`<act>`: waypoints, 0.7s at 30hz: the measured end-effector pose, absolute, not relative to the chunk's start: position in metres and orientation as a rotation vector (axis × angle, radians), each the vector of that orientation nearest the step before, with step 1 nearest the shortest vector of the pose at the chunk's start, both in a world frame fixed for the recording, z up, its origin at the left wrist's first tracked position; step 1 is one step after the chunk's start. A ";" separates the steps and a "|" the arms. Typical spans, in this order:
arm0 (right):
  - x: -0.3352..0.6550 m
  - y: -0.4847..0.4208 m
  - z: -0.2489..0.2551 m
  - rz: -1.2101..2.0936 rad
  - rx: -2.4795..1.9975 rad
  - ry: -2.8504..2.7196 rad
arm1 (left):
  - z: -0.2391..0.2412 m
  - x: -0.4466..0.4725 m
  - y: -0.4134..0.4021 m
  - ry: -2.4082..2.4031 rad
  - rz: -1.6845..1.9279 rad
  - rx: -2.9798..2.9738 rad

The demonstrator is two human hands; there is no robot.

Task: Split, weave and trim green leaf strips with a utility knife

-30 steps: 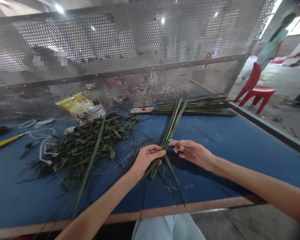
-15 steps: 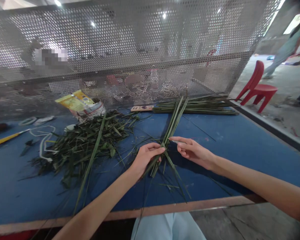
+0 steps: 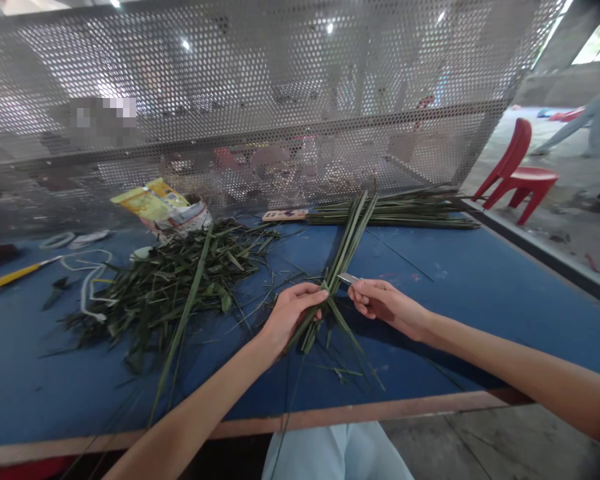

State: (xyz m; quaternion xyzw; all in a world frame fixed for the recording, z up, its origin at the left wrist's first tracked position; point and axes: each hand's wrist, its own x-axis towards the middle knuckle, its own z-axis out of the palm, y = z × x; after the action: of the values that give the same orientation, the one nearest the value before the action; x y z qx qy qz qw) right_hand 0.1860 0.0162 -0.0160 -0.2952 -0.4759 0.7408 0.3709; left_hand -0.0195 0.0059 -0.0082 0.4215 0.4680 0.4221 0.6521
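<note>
My left hand point(image 3: 293, 315) grips a bundle of long green leaf strips point(image 3: 353, 243) near its lower part, and the strips fan upward and out past my fingers. My right hand point(image 3: 384, 301) pinches a small metal knife blade point(image 3: 347, 278) between fingers and thumb. Its tip lies against the bundle, just above my left hand. Most of the knife's handle is hidden inside my right hand. To the left of my left forearm lies a loose heap of leafy green cuttings point(image 3: 165, 287).
A neat stack of trimmed green strips point(image 3: 390, 215) lies at the far side of the blue table point(image 3: 430, 313), beside a small printed board point(image 3: 285, 215). Further left are a yellow packet point(image 3: 153, 207), white cord point(image 3: 87, 287) and a yellow-handled tool point(image 3: 15, 279). A perforated metal screen point(image 3: 280, 87) stands behind. A red plastic chair point(image 3: 520, 173) stands right, past the table edge.
My right hand has drawn slightly to the right and the knife blade now shows clearly at the bundle. The standing person in the background has moved right.
</note>
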 end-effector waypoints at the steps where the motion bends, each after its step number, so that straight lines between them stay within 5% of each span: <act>1: 0.186 0.016 -0.016 1.903 -0.762 -1.222 | -0.008 -0.019 0.005 1.063 0.951 0.962; 21: 0.190 0.018 -0.017 1.926 -0.738 -1.210 | 0.000 -0.018 -0.005 0.866 0.677 1.291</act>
State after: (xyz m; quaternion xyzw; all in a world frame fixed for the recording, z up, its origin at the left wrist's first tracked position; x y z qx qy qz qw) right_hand 0.1901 0.0178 -0.0165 -0.2871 -0.4708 0.7494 0.3665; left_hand -0.0180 -0.0051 -0.0002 0.5710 0.3830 0.2995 0.6615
